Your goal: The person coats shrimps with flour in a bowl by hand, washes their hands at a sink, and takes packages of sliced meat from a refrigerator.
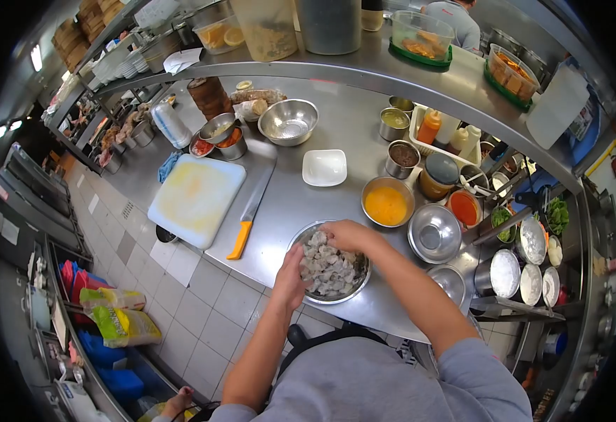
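A steel bowl [332,299] near the counter's front edge holds a heap of greyish chopped pieces [329,269], with some darker bits at its right side. My left hand [291,278] is at the bowl's left rim, fingers pointing up along it; whether it grips anything is hard to see. Over the bowl's upper rim, my right hand [344,235] bends down with its fingertips at the pieces; what they hold, if anything, is hidden. Left of the bowl lie a knife with an orange handle [240,240] and a white cutting board [197,199].
A square white dish [325,168] sits mid-counter. At right stand a bowl of orange-yellow liquid [388,202], empty steel bowls [435,233] and several containers. A steel shelf [336,70] crosses above the counter. Behind it is another person [455,23].
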A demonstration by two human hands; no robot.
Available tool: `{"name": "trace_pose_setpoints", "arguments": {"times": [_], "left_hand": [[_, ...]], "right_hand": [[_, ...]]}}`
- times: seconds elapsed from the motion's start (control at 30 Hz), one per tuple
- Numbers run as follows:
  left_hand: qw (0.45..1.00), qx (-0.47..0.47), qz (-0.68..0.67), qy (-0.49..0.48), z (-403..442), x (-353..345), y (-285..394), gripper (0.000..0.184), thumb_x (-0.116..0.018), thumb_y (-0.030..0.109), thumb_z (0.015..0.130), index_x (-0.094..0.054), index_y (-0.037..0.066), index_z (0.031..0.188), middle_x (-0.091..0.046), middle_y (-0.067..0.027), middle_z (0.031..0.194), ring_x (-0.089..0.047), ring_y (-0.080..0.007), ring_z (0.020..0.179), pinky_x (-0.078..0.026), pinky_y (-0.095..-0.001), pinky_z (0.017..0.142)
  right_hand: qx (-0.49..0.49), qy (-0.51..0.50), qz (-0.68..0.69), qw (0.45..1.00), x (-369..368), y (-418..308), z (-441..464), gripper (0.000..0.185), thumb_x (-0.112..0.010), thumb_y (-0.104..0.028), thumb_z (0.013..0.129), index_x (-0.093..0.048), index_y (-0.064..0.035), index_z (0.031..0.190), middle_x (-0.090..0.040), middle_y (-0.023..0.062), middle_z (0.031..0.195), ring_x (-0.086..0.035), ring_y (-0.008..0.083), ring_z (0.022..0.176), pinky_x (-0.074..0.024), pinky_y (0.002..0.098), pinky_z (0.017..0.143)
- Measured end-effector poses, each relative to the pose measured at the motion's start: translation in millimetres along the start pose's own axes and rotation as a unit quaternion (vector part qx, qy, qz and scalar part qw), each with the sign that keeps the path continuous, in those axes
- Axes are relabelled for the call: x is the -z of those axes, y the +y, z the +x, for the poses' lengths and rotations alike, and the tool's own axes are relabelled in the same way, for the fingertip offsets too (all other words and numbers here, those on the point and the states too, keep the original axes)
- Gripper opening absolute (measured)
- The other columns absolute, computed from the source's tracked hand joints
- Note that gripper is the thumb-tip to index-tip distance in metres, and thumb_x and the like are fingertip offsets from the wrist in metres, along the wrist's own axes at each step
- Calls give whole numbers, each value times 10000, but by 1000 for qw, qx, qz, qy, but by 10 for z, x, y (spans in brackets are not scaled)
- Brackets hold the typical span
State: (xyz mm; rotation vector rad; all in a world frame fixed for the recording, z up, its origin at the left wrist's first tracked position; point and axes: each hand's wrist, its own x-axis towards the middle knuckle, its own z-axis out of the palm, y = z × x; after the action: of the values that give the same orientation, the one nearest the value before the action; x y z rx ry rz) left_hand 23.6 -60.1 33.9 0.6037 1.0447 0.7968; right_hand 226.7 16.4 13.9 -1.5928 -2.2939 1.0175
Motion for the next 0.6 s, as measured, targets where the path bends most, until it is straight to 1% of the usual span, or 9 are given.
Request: {"name": "trace_pose_setpoints", "arguments": {"times": [0.03, 0.1, 0.13, 0.23, 0.37, 0.43, 0.5, 0.57, 0.6], "left_hand": [[998, 34, -52, 21, -14, 3, -62, 628, -420, 444, 1000, -250, 109, 1503, -242, -128, 1567, -253, -368, 1426, -98, -696, 1106], [994, 49, -94, -3, -63, 23, -227, 639, -402, 455, 1003, -227, 107, 1510, -249, -129, 1565, -239, -368, 1434, -88, -704, 1101], [988, 64, -136, -25, -74, 12, -278, 651, -385, 466, 1005, -204, 106, 1517, -256, -130, 1564, -225, -369, 1441, -79, -711, 1095], [985, 70, -154, 19, 121, 74, -535, 649, -355, 500, 1002, -236, 111, 1508, -316, -126, 1537, -295, -359, 1416, -109, -713, 1090], [977, 28, -207, 34, 588, 258, -890, 629, -444, 496, 978, -268, 182, 1493, -341, -77, 1529, -306, -366, 1408, -86, -737, 1064], [979, 29, -199, 28, 434, 178, -700, 598, -438, 499, 981, -323, 171, 1468, -387, -69, 1501, -329, -345, 1397, -101, -735, 1060], [981, 34, -188, 20, 350, 102, -572, 575, -432, 501, 984, -377, 161, 1444, -432, -61, 1473, -353, -324, 1386, -116, -734, 1057], [978, -16, -205, 15, 316, 82, -533, 521, -422, 477, 999, -462, 110, 1367, -496, -82, 1403, -424, -283, 1331, -215, -625, 1096], [978, -15, -205, 14, 302, 69, -493, 521, -422, 477, 999, -462, 110, 1367, -496, -82, 1403, -424, -283, 1331, -215, -625, 1096]], "right_hand": [[0, 1, 1, 1000, -172, 184, 149, 421, -645, -226, 827, -612, -103, 1228, -667, 172, 1118, -628, 339, 1049, -487, 426, 910], [-25, -23, -25, 999, -454, 345, 339, 590, -635, -430, 862, -548, -85, 1332, -572, 212, 1310, -546, 355, 1213, -423, 430, 1028], [-22, -25, -25, 999, -493, 309, 320, 590, -635, -430, 862, -548, -85, 1332, -572, 212, 1310, -546, 355, 1213, -423, 430, 1028], [-94, -83, 13, 992, -530, 190, 252, 846, -600, -665, 801, -481, -74, 1395, -467, 220, 1427, -456, 371, 1312, -352, 432, 1102], [-106, -125, 95, 982, -492, 286, 333, 813, -661, -603, 794, -487, -82, 1394, -491, 203, 1412, -488, 329, 1291, -377, 403, 1082], [-117, -180, 242, 946, -405, 257, 235, 762, -743, -497, 778, -505, -83, 1372, -550, 176, 1334, -525, 268, 1238, -394, 348, 1059], [-99, -167, 274, 942, -425, 263, 176, 674, -765, -420, 769, -544, -85, 1310, -574, 154, 1269, -542, 248, 1187, -410, 338, 1030], [-78, -155, 307, 936, -447, 287, 126, 588, -787, -344, 760, -582, -87, 1248, -599, 132, 1205, -559, 228, 1137, -426, 328, 1001], [-27, -133, 251, 958, -357, 243, 65, 501, -778, -298, 753, -600, -86, 1171, -604, 114, 1148, -567, 235, 1093, -434, 339, 975]]}}
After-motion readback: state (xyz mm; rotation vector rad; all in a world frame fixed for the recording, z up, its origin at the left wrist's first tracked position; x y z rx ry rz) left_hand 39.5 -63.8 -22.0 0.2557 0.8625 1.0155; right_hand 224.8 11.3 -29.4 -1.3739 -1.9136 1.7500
